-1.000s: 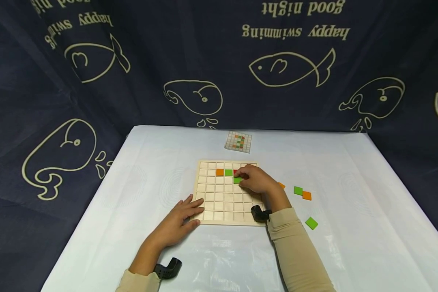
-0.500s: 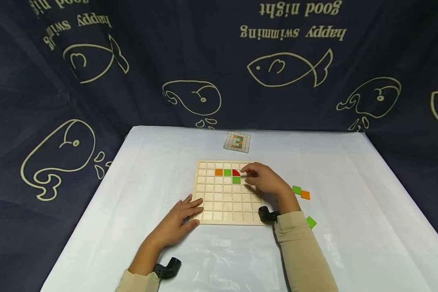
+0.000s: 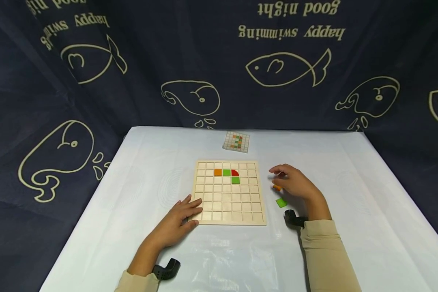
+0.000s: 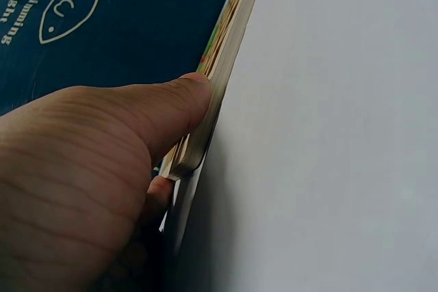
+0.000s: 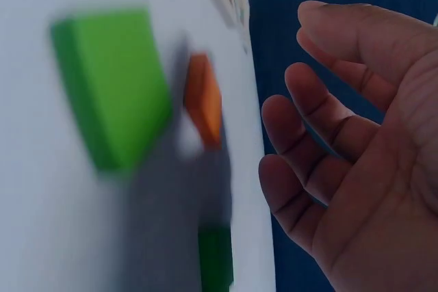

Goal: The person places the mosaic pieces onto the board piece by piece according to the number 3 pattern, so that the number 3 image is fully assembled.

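A wooden grid board (image 3: 237, 209) lies mid-table. Set in its upper cells are an orange square tile (image 3: 217, 172), a green square tile (image 3: 226, 172), a red quarter-round tile (image 3: 235, 173) and, below the red one, another green tile (image 3: 235, 180). My left hand (image 3: 179, 219) rests with spread fingers on the board's lower left corner, its thumb (image 4: 181, 100) at the edge. Right of the board, my right hand (image 3: 295, 182) hovers over loose tiles, its fingers loosely bent around nothing. A loose orange tile (image 3: 277, 187) shows under its fingertips, and a green tile (image 3: 281, 202) lies nearer me.
Behind the board lies a small pattern card (image 3: 236, 142) printed with a coloured grid. In the right wrist view a green tile (image 5: 116, 94), an orange tile (image 5: 204, 100) and a darker green one (image 5: 215, 258) appear. A dark fish-print curtain (image 3: 219, 61) hangs behind the white table (image 3: 131, 170).
My right hand has left the board and moved right, over the loose tiles, baring the red tile. A green tile has come into view beside its wrist. The left hand stays put.
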A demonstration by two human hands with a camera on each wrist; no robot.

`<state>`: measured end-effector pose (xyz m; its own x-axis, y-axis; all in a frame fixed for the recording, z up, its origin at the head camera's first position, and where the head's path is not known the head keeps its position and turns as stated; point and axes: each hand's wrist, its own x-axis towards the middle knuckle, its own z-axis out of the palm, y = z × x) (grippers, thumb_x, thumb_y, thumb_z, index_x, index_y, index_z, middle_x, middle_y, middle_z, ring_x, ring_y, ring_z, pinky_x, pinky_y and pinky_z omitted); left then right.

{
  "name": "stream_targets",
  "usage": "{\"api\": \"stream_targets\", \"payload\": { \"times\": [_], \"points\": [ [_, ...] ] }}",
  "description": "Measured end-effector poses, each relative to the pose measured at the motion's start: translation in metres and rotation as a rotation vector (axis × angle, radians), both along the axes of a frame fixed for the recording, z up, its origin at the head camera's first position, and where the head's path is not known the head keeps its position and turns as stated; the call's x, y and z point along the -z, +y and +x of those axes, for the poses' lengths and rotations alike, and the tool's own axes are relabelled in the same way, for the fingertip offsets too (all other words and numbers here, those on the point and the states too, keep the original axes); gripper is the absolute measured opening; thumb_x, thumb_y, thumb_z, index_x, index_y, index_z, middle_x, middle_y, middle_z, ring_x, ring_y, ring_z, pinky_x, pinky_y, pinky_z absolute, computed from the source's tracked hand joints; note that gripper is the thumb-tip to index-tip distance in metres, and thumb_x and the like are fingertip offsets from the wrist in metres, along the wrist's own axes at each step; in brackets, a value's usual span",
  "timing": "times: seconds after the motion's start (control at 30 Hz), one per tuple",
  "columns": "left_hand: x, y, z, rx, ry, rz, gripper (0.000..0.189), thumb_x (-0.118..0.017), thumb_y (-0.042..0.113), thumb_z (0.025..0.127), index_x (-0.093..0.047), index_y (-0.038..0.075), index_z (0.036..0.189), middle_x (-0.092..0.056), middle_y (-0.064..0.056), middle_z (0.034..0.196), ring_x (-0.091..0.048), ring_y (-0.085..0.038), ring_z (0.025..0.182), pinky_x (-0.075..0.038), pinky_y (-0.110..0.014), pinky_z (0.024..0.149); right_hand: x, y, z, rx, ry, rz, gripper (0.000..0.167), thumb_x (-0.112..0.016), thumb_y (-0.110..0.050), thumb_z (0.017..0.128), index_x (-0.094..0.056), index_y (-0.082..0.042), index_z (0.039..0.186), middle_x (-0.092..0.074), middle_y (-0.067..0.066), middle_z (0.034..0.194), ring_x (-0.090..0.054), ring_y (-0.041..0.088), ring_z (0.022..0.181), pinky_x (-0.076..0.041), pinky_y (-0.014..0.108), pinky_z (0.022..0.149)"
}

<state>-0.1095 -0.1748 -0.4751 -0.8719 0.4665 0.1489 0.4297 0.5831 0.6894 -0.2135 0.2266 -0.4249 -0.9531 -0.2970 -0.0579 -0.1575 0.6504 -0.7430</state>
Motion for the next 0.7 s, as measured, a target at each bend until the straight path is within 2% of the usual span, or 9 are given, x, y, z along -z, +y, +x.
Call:
{"api": "stream_targets", "payload": {
  "times": [0.07,0.2,0.33,0.43,0.57,0.7],
  "points": [
    [-0.001,0.000,0.001,0.003,-0.002,0.001,0.039,-0.069,0.014,0.094,-0.065,0.005,0.132,-0.047,-0.005,0.150,-0.024,-0.033,0.147,-0.015,-0.057,0.118,0.000,0.008,0.003,0.020,0.004,0.021,0.032,-0.065,-0.013,0.095,-0.063,-0.004,0.126,-0.058,0.015,0.124,-0.055,0.028,0.105,-0.047,0.037,0.080],
    [-0.001,-0.001,0.000,0.009,-0.002,0.002,0.039,-0.068,0.015,0.095,-0.064,0.005,0.132,-0.046,-0.004,0.151,-0.023,-0.032,0.148,-0.015,-0.058,0.118,0.000,0.023,0.009,0.039,0.004,0.029,0.033,-0.067,-0.012,0.094,-0.062,-0.003,0.126,-0.057,0.016,0.125,-0.054,0.031,0.108,-0.047,0.039,0.082],
    [0.000,-0.001,0.000,0.011,-0.004,0.005,0.039,-0.068,0.015,0.095,-0.064,0.005,0.132,-0.046,-0.004,0.151,-0.023,-0.032,0.148,-0.015,-0.058,0.118,0.003,0.036,0.013,0.065,-0.004,0.030,0.034,-0.067,-0.008,0.093,-0.061,-0.001,0.126,-0.055,0.019,0.125,-0.052,0.032,0.104,-0.051,0.036,0.072],
    [0.000,-0.001,0.000,0.007,-0.007,0.006,0.039,-0.068,0.016,0.095,-0.064,0.005,0.132,-0.046,-0.003,0.151,-0.023,-0.031,0.148,-0.014,-0.057,0.118,0.005,0.045,0.016,0.078,0.003,0.041,0.034,-0.067,-0.006,0.092,-0.061,0.000,0.125,-0.054,0.021,0.126,-0.052,0.034,0.105,-0.051,0.040,0.075],
    [0.000,0.000,0.000,0.002,-0.003,0.002,0.039,-0.069,0.015,0.094,-0.065,0.005,0.132,-0.047,-0.004,0.151,-0.023,-0.032,0.148,-0.014,-0.057,0.118,0.008,0.055,0.018,0.073,0.018,0.069,0.033,-0.067,-0.007,0.093,-0.062,0.002,0.124,-0.055,0.024,0.128,-0.051,0.039,0.117,-0.041,0.052,0.098],
    [0.000,0.000,0.000,-0.002,-0.012,-0.002,0.039,-0.069,0.015,0.094,-0.065,0.006,0.131,-0.047,-0.003,0.151,-0.024,-0.030,0.148,-0.015,-0.055,0.119,0.012,0.061,0.022,0.082,-0.025,0.077,0.034,-0.066,-0.008,0.093,-0.061,0.003,0.125,-0.055,0.025,0.131,-0.049,0.040,0.123,-0.039,0.054,0.103]
  ]
}}
